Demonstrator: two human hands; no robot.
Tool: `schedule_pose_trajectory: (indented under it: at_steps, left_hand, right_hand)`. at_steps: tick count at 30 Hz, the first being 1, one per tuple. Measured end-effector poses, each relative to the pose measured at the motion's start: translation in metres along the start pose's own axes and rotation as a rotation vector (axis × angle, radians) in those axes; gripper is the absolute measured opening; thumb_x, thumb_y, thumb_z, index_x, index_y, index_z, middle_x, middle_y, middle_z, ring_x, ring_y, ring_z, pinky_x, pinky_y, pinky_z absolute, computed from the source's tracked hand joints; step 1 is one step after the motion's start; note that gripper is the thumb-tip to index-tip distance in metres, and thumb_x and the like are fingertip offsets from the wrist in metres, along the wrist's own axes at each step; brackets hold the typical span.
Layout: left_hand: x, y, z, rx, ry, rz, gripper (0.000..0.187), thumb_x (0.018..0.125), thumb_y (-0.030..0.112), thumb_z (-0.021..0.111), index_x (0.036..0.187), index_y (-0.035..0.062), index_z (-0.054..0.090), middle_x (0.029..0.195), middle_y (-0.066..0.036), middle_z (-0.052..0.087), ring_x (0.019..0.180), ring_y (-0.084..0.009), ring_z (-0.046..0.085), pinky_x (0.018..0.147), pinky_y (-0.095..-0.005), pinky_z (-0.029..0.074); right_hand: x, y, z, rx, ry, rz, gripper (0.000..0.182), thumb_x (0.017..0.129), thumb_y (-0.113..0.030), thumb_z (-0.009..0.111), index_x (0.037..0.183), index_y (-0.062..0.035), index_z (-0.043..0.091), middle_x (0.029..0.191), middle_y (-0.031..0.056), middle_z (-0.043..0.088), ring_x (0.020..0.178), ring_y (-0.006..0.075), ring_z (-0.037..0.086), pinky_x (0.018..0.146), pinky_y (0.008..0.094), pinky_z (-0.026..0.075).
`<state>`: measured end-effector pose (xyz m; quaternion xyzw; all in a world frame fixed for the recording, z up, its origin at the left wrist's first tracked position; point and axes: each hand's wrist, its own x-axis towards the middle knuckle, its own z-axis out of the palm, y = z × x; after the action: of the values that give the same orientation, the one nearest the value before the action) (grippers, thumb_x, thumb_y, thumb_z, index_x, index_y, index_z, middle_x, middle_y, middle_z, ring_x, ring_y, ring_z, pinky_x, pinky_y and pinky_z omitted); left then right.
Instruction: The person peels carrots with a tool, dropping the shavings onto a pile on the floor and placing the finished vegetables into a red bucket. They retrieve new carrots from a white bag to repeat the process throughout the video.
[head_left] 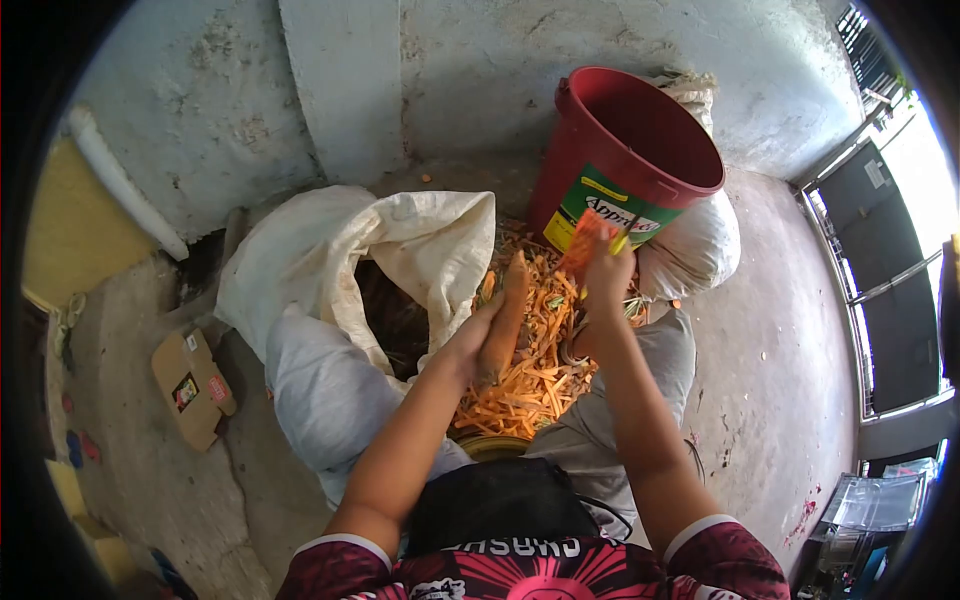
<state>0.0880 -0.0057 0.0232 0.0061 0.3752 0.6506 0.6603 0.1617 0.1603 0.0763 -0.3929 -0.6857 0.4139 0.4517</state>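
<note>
My left hand (473, 340) is closed around the lower part of a long orange carrot (506, 325), held slanting upward over a heap of carrot peelings (525, 400). To the right and farther forward, my right hand (609, 275) is closed on a small yellow-handled tool (619, 243). Its exact kind is hard to make out, since the fingers cover much of it. Beside those fingers shows a flat orange piece (582, 242), too blurred to name. The two hands are apart, and the tool does not touch the carrot.
An open white sack (460, 235) stands at my left knee. Behind the peelings is a red bucket (640, 130) with a green label, beside a full white sack (700, 250). Flattened cardboard (193, 388) lies on the left floor. A wall (480, 90) closes off the far side.
</note>
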Motion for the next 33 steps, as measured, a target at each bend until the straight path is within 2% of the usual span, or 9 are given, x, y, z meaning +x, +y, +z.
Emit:
schedule_pose_trajectory:
  at_steps: [2,9,12,15,18,21,24,27,33]
  left_hand:
    - [0.007,-0.001,-0.011,-0.152,-0.143,-0.027,0.038,0.086,0.04,0.039,0.099,0.0059,0.05,0.076,-0.006,0.057,0.07,-0.0175,0.059,0.054,-0.0298,0.05]
    - [-0.006,0.003,0.003,-0.097,-0.02,0.071,0.026,0.086,0.03,0.04,0.096,0.0094,0.053,0.081,-0.004,0.059,0.064,-0.014,0.058,0.053,-0.0261,0.049]
    - [-0.01,0.004,0.008,-0.083,0.019,0.05,0.028,0.087,0.033,0.038,0.093,0.0097,0.052,0.076,-0.003,0.058,0.058,-0.0129,0.056,0.049,-0.0249,0.046]
    - [-0.015,0.006,0.021,-0.059,0.081,-0.003,0.029,0.087,0.033,0.037,0.095,0.0087,0.052,0.077,-0.004,0.057,0.06,-0.0128,0.056,0.052,-0.0247,0.047]
    - [-0.019,-0.003,0.021,0.026,-0.003,-0.056,0.033,0.088,0.034,0.034,0.099,0.0074,0.05,0.08,-0.004,0.057,0.062,-0.013,0.055,0.055,-0.0252,0.048]
    - [-0.005,-0.022,0.009,0.113,-0.121,-0.058,0.038,0.089,0.036,0.03,0.103,0.0051,0.047,0.086,-0.006,0.055,0.068,-0.0143,0.056,0.058,-0.0272,0.048]
    - [-0.022,-0.007,0.028,0.303,0.04,-0.17,0.041,0.089,0.038,0.031,0.106,0.0039,0.046,0.089,-0.007,0.054,0.07,-0.0134,0.055,0.058,-0.0278,0.048]
    - [-0.035,-0.01,0.037,0.36,-0.044,-0.059,0.043,0.089,0.039,0.032,0.105,0.0023,0.048,0.089,-0.008,0.057,0.076,-0.0131,0.056,0.069,-0.027,0.045]
    - [-0.004,-0.004,0.002,0.288,0.052,0.119,0.044,0.086,0.04,0.039,0.108,0.0028,0.046,0.094,-0.007,0.055,0.079,-0.0141,0.055,0.068,-0.0273,0.046]
  right_hand:
    - [-0.037,-0.011,0.012,0.152,-0.11,0.051,0.019,0.085,-0.019,0.046,0.077,-0.0016,0.048,0.062,0.0057,0.048,0.056,0.012,0.042,0.052,0.0269,0.037]
    - [-0.094,-0.049,0.018,-0.133,-0.279,-0.061,0.02,0.085,-0.019,0.045,0.089,0.0006,0.05,0.065,0.0153,0.055,0.057,0.0226,0.054,0.052,0.0319,0.041]
    - [-0.099,-0.052,0.018,-0.164,-0.248,0.0,0.018,0.083,-0.017,0.048,0.089,-0.0003,0.05,0.067,0.0181,0.056,0.061,0.0308,0.055,0.055,0.0361,0.041]
    - [-0.097,-0.036,0.022,-0.274,-0.102,-0.129,0.018,0.079,-0.015,0.051,0.09,-0.0008,0.05,0.071,0.0193,0.056,0.067,0.0354,0.055,0.058,0.0404,0.041]
    - [-0.059,-0.019,0.02,-0.359,0.05,0.014,0.026,0.083,-0.023,0.047,0.09,0.0016,0.051,0.074,0.0214,0.055,0.071,0.036,0.054,0.061,0.0392,0.041]
    - [-0.024,-0.02,0.012,-0.441,0.066,-0.078,0.027,0.083,-0.024,0.046,0.092,0.0009,0.051,0.076,0.0217,0.056,0.073,0.0375,0.054,0.063,0.0414,0.04]
    - [0.015,0.012,0.014,-0.478,0.158,-0.038,0.02,0.077,-0.017,0.049,0.09,-0.0023,0.052,0.075,0.0189,0.058,0.074,0.0362,0.055,0.063,0.0415,0.041]
    - [0.044,0.04,0.002,-0.45,0.164,0.167,0.023,0.078,-0.021,0.048,0.09,-0.0016,0.053,0.079,0.0184,0.058,0.076,0.0356,0.055,0.065,0.0402,0.042]
    - [0.056,0.064,-0.013,-0.34,0.115,0.033,0.026,0.083,-0.024,0.046,0.09,0.0002,0.053,0.077,0.0171,0.058,0.072,0.0316,0.056,0.064,0.0382,0.042]
